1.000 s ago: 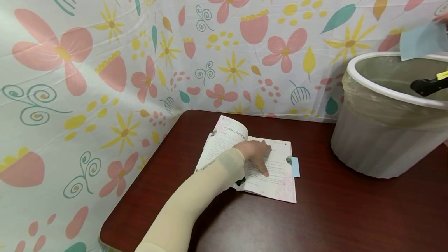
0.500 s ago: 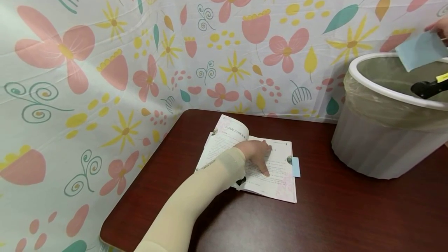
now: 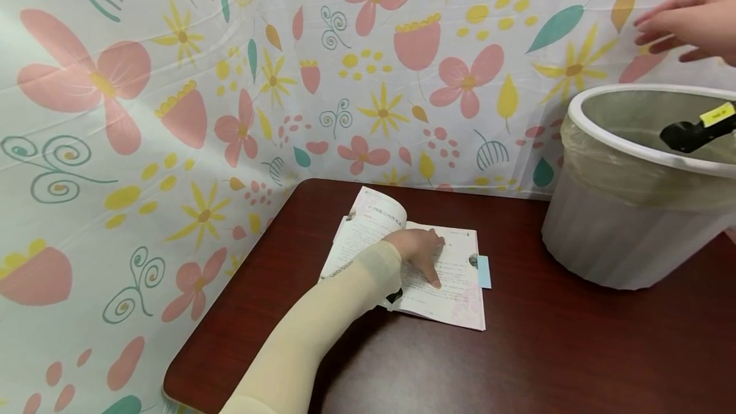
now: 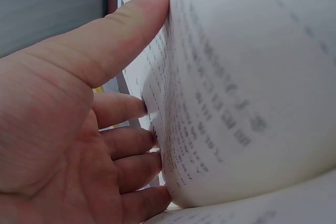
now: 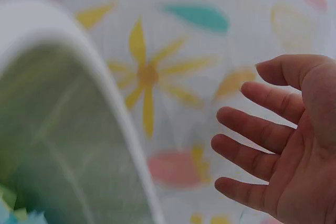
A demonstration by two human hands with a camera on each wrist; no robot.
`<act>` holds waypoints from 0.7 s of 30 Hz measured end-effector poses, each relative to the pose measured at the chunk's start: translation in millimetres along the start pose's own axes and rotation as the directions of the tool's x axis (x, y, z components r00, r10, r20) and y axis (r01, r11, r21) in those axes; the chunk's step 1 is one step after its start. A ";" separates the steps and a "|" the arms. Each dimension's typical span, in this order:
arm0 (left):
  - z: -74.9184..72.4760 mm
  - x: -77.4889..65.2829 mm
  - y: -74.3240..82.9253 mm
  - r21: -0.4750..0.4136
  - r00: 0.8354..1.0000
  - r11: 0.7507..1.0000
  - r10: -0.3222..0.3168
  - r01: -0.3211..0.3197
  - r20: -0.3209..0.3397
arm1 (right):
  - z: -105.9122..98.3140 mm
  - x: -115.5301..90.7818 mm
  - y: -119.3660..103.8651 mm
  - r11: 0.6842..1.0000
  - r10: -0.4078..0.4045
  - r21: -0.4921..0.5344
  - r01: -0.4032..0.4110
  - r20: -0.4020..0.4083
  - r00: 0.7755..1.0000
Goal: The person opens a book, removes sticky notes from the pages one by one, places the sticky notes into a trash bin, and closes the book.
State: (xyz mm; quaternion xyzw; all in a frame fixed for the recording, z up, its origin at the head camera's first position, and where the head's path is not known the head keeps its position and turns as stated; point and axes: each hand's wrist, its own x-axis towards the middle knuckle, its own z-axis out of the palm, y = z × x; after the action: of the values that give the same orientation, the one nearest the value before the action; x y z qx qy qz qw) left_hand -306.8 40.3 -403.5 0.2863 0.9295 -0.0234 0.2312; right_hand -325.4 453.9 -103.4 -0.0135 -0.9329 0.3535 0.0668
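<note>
An open book [image 3: 454,302] with printed pages lies on the dark red-brown table. My left hand [image 3: 420,251] rests on its right page, fingers extended and thumb spread; in the left wrist view, the thumb and fingertips touch a curved page [image 4: 236,93]. From the book's right edge sticks a light blue paper tab [image 3: 485,272]. My right hand [image 3: 696,21] is in the air above the grey waste bin [image 3: 621,235], holding nothing. Its fingers [image 5: 252,161] are spread apart in the right wrist view. Light blue scraps [image 5: 23,216] show inside the bin there.
The bin has a white rim [image 3: 627,144] and a clear liner, and stands on the table's right side. A black part with a yellow label [image 3: 717,114] overlaps its opening. A flower-printed curtain [image 3: 356,94] hangs behind and left of the table [image 3: 552,350].
My right hand has let go of the light blue sheet, which is gone from the head view. The hand has come further into view from the right. My left hand stays on the book.
</note>
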 end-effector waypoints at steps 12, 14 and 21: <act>3.9 1.8 -2.8 -0.027 0.999 0.999 0.029 -0.030 -0.038 | 83.0 -73.0 -83.1 0.910 -0.371 -0.214 0.355 -0.039 0.928; 3.8 1.8 -2.9 -0.025 0.999 0.999 0.028 -0.029 -0.033 | 100.7 -84.4 -87.1 0.875 -0.432 -0.254 0.413 -0.024 0.901; 2.9 0.5 -1.5 -0.018 0.999 0.999 0.027 -0.027 -0.032 | 172.3 -120.3 -75.6 0.789 -0.588 -0.181 0.587 0.057 0.807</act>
State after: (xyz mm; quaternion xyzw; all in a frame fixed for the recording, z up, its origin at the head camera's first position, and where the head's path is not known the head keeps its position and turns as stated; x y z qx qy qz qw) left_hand -306.8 38.8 -406.4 0.2969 0.9293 -0.0071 0.2196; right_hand -227.7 275.1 -195.0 0.2701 -0.9201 0.2247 0.1729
